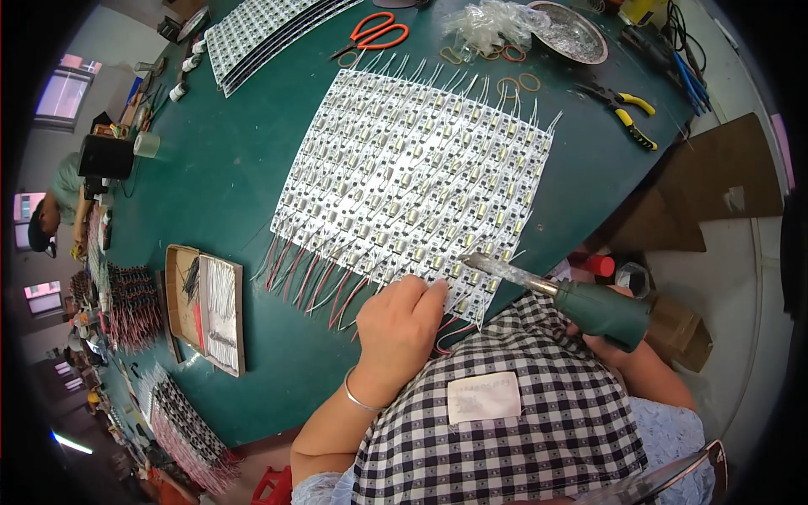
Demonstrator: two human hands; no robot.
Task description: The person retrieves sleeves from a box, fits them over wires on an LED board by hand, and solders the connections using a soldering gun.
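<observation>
Green table (210, 185) runs out past both hands. On it, white circuit panel (412, 168), just beyond the left hand (400, 320) and spreading to either side of it. Lies flat, near square, packed with rows of small black chips and pale yellow parts. Thin white leads cross its face on a diagonal. White wire tails stick out of the far edge, pointing away from the person; red, white and dark leads trail off the near edge, by the left hand. Long axis runs across, slanting from far left to near right.

Cardboard box (173, 290) of white wires sits well left of the left hand.

Right hand (610, 352) is wrapped round the handle of a green tool (602, 313) with a metal barrel. Barrel points left and slightly away, tip over the panel's near right part, right of the left hand. Can't tell from here if it touches.

Left hand's fingers are bunched together at the near edge; can't tell whether they pinch anything.

Yellow-black pliers (627, 119) lie far beyond the right hand, orange-handled scissors (360, 38) far beyond the left.
</observation>
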